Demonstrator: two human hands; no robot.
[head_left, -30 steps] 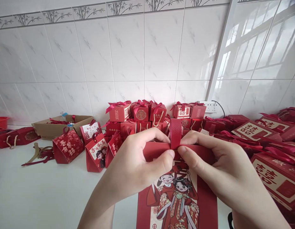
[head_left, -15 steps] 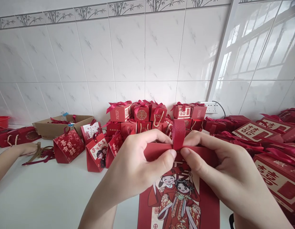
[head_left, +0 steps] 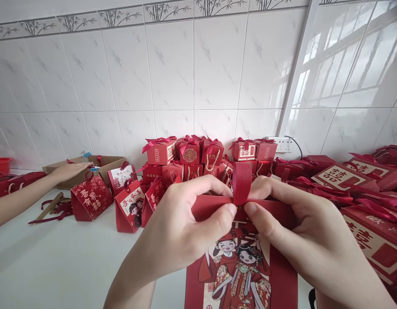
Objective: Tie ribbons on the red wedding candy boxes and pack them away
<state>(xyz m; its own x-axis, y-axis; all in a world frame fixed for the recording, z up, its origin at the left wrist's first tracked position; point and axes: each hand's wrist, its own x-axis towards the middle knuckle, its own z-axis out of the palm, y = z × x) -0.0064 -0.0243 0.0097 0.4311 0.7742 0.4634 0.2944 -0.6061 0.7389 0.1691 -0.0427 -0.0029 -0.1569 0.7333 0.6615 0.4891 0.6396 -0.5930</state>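
A large red gift box (head_left: 240, 274) with a cartoon couple in red robes stands in front of me. At its top edge rises a loop of dark red strap (head_left: 242, 182). My left hand (head_left: 192, 223) pinches the top edge just left of the strap, thumb in front and fingers behind. On the strap's right side, my right hand (head_left: 291, 227) grips the same edge in the same way. Both thumb tips press near the strap's base. The fingertips behind the box are partly hidden.
Small red boxes (head_left: 92, 197) stand on the white table (head_left: 73, 262) at left. Beyond them, another person's hand (head_left: 73, 168) reaches over a cardboard box (head_left: 113, 165). Red ribbons (head_left: 61, 207) lie nearby. Stacked red boxes (head_left: 188, 152) line the wall; more (head_left: 378, 240) crowd the right.
The other person's hand has left the ribbons and moved right and away, over the cardboard box. My hands hold nearly the same pose on the red gift box.
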